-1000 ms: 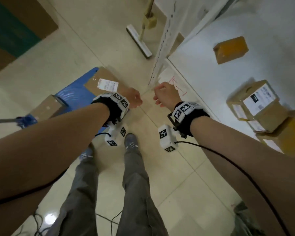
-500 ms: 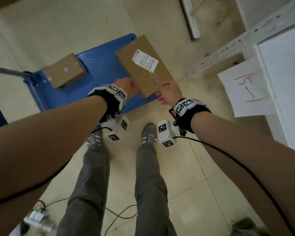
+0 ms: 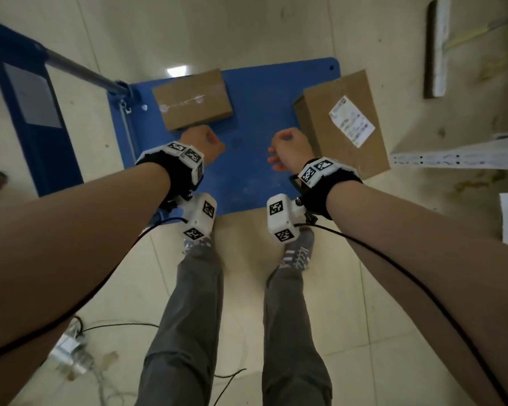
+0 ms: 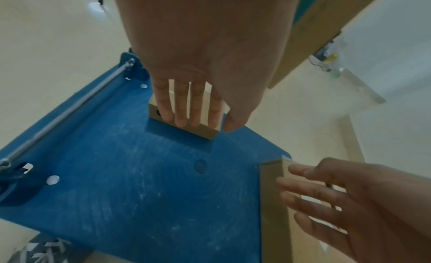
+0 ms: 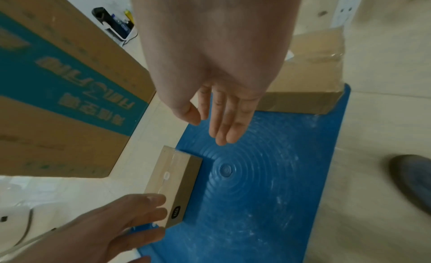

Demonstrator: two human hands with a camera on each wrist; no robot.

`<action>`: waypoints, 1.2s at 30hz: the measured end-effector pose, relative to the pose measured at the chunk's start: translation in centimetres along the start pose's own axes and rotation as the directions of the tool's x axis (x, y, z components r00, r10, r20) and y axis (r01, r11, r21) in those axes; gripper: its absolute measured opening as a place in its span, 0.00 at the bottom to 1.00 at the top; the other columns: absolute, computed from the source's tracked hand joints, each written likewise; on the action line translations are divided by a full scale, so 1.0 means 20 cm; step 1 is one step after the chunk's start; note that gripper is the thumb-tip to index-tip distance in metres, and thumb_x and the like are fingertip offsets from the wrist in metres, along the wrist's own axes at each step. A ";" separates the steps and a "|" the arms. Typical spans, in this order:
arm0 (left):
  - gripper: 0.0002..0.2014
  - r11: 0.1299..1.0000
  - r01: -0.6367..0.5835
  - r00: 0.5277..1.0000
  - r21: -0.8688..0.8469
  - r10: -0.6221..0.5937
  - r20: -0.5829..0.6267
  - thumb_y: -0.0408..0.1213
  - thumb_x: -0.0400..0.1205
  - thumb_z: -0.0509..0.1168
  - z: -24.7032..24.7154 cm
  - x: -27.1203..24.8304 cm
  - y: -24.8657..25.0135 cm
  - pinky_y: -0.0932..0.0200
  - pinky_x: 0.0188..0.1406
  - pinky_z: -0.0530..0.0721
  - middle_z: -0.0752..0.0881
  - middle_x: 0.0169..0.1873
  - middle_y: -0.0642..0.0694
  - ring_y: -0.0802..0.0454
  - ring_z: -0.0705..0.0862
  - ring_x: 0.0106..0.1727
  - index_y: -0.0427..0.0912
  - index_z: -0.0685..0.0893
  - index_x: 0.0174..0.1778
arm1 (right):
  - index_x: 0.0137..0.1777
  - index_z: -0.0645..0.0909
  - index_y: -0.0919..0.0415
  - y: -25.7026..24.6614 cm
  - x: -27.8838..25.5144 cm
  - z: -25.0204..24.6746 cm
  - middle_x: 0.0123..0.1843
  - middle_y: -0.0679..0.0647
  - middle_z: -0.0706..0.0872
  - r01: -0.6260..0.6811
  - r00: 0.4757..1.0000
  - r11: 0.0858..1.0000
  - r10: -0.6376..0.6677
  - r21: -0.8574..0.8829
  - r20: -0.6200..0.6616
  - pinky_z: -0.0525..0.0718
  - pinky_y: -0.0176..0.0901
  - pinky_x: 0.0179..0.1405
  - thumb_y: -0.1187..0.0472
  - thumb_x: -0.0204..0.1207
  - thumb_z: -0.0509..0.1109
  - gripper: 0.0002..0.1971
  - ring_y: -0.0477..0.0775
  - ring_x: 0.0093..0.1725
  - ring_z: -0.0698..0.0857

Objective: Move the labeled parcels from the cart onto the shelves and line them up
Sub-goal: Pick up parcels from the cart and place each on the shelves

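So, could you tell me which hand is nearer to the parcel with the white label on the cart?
Right. The right hand hovers open just beside the labeled parcel, at its near left edge. The left hand is across the cart, by the smaller box.

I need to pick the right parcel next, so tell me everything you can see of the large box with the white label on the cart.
The large labeled box is plain brown cardboard, flat and rectangular, lying askew on the right side of the blue cart with its far end overhanging the deck edge. A white printed shipping label sits on its top face; the text is too small to read. Clear tape appears to run along its top. The right hand, fingers relaxed, hovers beside its near left corner; contact cannot be confirmed.
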State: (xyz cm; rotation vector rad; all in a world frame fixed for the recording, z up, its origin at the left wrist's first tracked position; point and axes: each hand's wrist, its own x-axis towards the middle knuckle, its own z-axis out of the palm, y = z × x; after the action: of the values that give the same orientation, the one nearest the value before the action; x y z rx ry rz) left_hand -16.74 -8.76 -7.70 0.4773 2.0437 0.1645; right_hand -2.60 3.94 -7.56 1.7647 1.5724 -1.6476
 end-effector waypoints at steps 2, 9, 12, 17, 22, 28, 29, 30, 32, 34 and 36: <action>0.08 0.998 0.034 0.999 -0.058 -0.035 -0.018 0.42 0.84 0.64 -0.06 0.07 -0.11 0.54 0.39 0.72 0.80 0.40 0.40 0.46 0.77 0.41 0.42 0.79 0.44 | 0.56 0.74 0.54 -0.06 0.07 0.11 0.53 0.59 0.84 -0.013 1.000 1.000 0.013 -0.010 0.012 0.81 0.42 0.26 0.60 0.82 0.65 0.05 0.52 0.35 0.84; 0.21 0.951 0.155 0.984 -0.269 -0.174 -0.048 0.45 0.82 0.67 -0.19 0.32 -0.33 0.56 0.45 0.74 0.80 0.62 0.40 0.42 0.81 0.59 0.39 0.77 0.68 | 0.82 0.66 0.60 -0.25 0.34 0.38 0.73 0.57 0.73 0.028 0.991 0.991 -0.010 -0.131 0.136 0.83 0.62 0.67 0.61 0.83 0.67 0.27 0.58 0.60 0.77; 0.31 0.896 0.226 0.963 -0.382 -0.266 -0.055 0.46 0.82 0.66 -0.22 0.43 -0.37 0.52 0.56 0.76 0.73 0.72 0.42 0.42 0.76 0.69 0.41 0.66 0.80 | 0.86 0.59 0.60 -0.31 0.44 0.44 0.86 0.56 0.63 0.049 0.983 0.977 -0.011 -0.205 0.183 0.74 0.62 0.77 0.61 0.84 0.67 0.33 0.61 0.80 0.69; 0.41 0.769 0.300 0.931 -0.564 -0.366 -0.005 0.46 0.82 0.67 -0.21 0.56 -0.41 0.55 0.54 0.72 0.68 0.79 0.39 0.40 0.73 0.75 0.38 0.53 0.85 | 0.89 0.50 0.59 -0.34 0.60 0.52 0.90 0.56 0.55 0.020 0.974 0.973 0.032 -0.228 0.224 0.68 0.58 0.81 0.61 0.85 0.66 0.38 0.62 0.86 0.60; 0.50 0.634 0.335 0.908 -0.697 -0.414 0.061 0.50 0.76 0.73 -0.15 0.64 -0.42 0.52 0.57 0.74 0.66 0.79 0.40 0.40 0.72 0.75 0.37 0.50 0.86 | 0.90 0.48 0.57 -0.28 0.65 0.58 0.90 0.55 0.54 -0.050 0.968 0.982 0.093 -0.183 0.231 0.66 0.59 0.82 0.58 0.85 0.66 0.39 0.61 0.87 0.60; 0.56 0.683 0.357 0.912 -0.637 -0.403 0.079 0.71 0.59 0.66 -0.21 0.55 -0.36 0.46 0.66 0.77 0.72 0.75 0.42 0.37 0.75 0.71 0.44 0.65 0.82 | 0.78 0.72 0.58 -0.23 0.53 0.53 0.70 0.58 0.81 -0.166 0.970 0.977 0.185 -0.131 0.157 0.81 0.57 0.69 0.43 0.76 0.70 0.34 0.60 0.65 0.82; 0.54 0.724 0.357 0.920 -0.590 -0.382 0.089 0.74 0.57 0.63 -0.22 0.53 -0.36 0.43 0.69 0.77 0.74 0.73 0.42 0.36 0.76 0.70 0.45 0.71 0.77 | 0.74 0.75 0.59 -0.22 0.49 0.50 0.58 0.57 0.84 -0.189 0.967 0.977 0.202 -0.098 0.152 0.84 0.52 0.61 0.42 0.74 0.71 0.32 0.58 0.53 0.85; 0.50 0.754 0.350 0.925 -0.555 -0.371 0.080 0.74 0.58 0.62 -0.22 0.51 -0.34 0.43 0.69 0.78 0.78 0.69 0.41 0.37 0.78 0.66 0.44 0.76 0.71 | 0.71 0.77 0.60 -0.21 0.45 0.46 0.49 0.56 0.83 -0.199 0.967 0.978 0.206 -0.064 0.153 0.83 0.48 0.51 0.42 0.73 0.71 0.31 0.55 0.43 0.84; 0.41 0.756 0.345 0.927 -0.556 -0.367 0.077 0.70 0.62 0.67 -0.23 0.46 -0.31 0.50 0.56 0.80 0.80 0.58 0.41 0.40 0.81 0.56 0.43 0.79 0.63 | 0.66 0.79 0.62 -0.17 0.38 0.39 0.45 0.55 0.82 -0.202 0.968 0.979 0.198 0.012 0.155 0.80 0.47 0.46 0.46 0.76 0.70 0.25 0.54 0.41 0.83; 0.39 0.744 0.340 0.930 -0.575 -0.358 0.087 0.65 0.67 0.70 -0.20 0.42 -0.26 0.52 0.49 0.80 0.80 0.53 0.42 0.43 0.82 0.51 0.39 0.79 0.66 | 0.59 0.80 0.61 -0.13 0.28 0.29 0.47 0.52 0.82 -0.201 0.971 0.978 0.191 0.053 0.144 0.84 0.46 0.46 0.49 0.79 0.69 0.16 0.53 0.44 0.84; 0.37 0.769 0.311 0.943 -0.558 -0.325 0.078 0.63 0.71 0.71 -0.17 0.37 -0.20 0.51 0.56 0.83 0.80 0.55 0.41 0.43 0.82 0.54 0.37 0.78 0.67 | 0.53 0.78 0.58 -0.08 0.18 0.20 0.44 0.52 0.80 -0.211 0.969 0.976 0.201 0.057 0.144 0.82 0.44 0.43 0.48 0.80 0.68 0.13 0.52 0.42 0.83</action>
State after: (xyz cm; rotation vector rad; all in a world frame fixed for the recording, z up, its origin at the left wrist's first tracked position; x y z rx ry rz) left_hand -23.95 -9.29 -13.20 -0.2491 1.9425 0.5525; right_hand -6.90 3.37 -11.14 1.7414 1.2400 -1.7025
